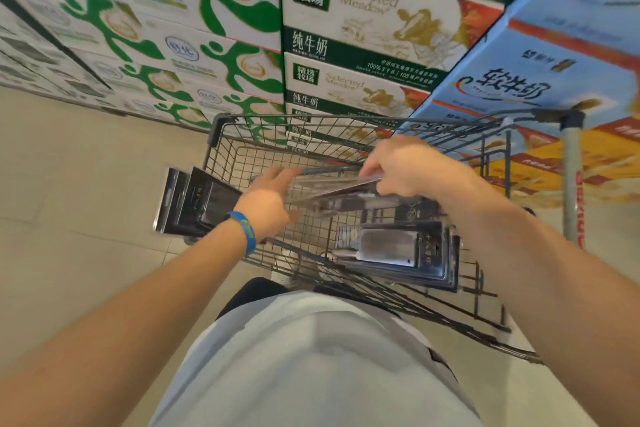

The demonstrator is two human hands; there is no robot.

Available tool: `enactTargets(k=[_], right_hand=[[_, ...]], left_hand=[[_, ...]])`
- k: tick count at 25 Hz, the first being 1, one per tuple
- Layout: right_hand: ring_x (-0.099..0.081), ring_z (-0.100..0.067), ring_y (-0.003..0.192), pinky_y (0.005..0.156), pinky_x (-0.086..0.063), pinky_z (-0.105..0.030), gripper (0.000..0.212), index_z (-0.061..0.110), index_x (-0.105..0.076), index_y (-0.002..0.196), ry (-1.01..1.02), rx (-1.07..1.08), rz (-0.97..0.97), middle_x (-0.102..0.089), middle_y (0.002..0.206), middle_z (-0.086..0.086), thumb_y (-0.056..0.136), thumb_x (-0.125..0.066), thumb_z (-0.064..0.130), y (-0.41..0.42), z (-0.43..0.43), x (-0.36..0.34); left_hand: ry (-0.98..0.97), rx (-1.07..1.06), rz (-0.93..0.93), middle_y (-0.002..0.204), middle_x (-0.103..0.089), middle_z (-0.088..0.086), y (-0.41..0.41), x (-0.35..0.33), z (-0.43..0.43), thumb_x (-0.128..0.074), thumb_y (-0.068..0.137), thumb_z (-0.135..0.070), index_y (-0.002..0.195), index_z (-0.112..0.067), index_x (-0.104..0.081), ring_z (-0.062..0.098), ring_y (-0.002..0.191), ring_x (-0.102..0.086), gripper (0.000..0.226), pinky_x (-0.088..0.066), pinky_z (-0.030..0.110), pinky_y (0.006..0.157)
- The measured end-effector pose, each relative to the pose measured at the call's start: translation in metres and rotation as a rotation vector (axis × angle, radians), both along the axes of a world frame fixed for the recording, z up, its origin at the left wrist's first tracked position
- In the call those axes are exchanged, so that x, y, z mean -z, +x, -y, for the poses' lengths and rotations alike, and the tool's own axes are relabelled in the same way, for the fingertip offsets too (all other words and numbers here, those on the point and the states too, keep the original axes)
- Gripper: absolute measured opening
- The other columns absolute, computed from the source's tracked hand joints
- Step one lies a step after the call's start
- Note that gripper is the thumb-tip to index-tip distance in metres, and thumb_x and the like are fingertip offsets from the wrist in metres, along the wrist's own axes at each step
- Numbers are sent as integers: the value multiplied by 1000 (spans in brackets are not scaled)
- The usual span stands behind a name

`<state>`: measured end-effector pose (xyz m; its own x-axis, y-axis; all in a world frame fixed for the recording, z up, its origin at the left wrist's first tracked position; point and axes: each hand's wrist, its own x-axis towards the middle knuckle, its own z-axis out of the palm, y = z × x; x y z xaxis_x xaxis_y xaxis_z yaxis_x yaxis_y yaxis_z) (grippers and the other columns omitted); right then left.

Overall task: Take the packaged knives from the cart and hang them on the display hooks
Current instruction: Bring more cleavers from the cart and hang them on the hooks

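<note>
Head view, looking down into a wire cart (pixel 221 128) on a tiled floor (pixel 69 184).

Contents of the basket: at 4 o'clock from its middle, a stack of packaged knives (pixel 391 250) lies flat on the wire bottom, a cleaver blade showing through the top blister pack. Above the basket's middle, one packaged knife (pixel 332 189) is held roughly level and clear of the stack.

The right hand (pixel 408 166), at 1 o'clock, grips this package's right end with fingers curled over the top edge and thumb below. The left hand (pixel 270 199), at 9 o'clock and wearing a blue wristband (pixel 247 232), reaches to the package's left end with fingers fairly straight and apart. Motion blur hides whether they touch it.

At 9 o'clock of the cart, against its left wall, several black packages (pixel 197 204) stand on edge. Whether they sit inside or outside the wire cannot be told.

At 12 o'clock beyond the cart rise stacked milk cases (pixel 363 28) in green-and-white and blue print. No display hooks appear in view.
</note>
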<state>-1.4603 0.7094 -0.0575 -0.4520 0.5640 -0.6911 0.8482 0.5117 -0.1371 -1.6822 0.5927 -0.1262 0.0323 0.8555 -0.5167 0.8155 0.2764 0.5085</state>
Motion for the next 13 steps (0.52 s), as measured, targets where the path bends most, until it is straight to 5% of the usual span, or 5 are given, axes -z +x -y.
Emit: enactTargets(k=[2,4,6,8,13], right_hand=[[-63,-7,85,76,-45,-20,42,37,-75,118,64,-75,-117,-75,107,15,84,-69,13,-15,-16,-47],[-57,3,73,64,-39,-18,35,44,-76,109,93,-110,-195,-66,83,29,81,-76,22,-31,-28,-101],[-53,9,64,58,-33,-20,25,47,-75,100,139,-118,-291,-57,61,29,78,-82,38,-42,-38,-151],[-53,2,60,55,-31,-26,21,44,-74,93,250,-106,-408,-57,56,23,75,-83,49,-46,-45,-186],[-62,-20,92,72,-42,-30,54,31,-67,104,712,109,-619,-64,87,15,71,-74,73,-32,-52,-196]], left_hand=[[42,103,-36,161,-23,1,1,-20,-28,-83,73,-42,154,-34,-24,27,145,-28,100,-34,47,116],[50,207,23,157,-35,-3,-2,-38,-49,-83,71,-52,149,-41,-32,23,143,-33,93,-37,45,114],[90,198,228,99,-68,-15,-7,-61,-56,-76,76,-58,99,-55,-60,16,101,-65,29,-53,31,80],[142,122,436,57,-53,-14,-7,-75,-62,-71,80,-59,61,-35,-57,14,59,-58,34,-47,30,60],[289,-1,675,86,-55,8,-3,-102,-74,-66,77,-64,91,-14,-62,20,79,-53,52,-51,59,79]])
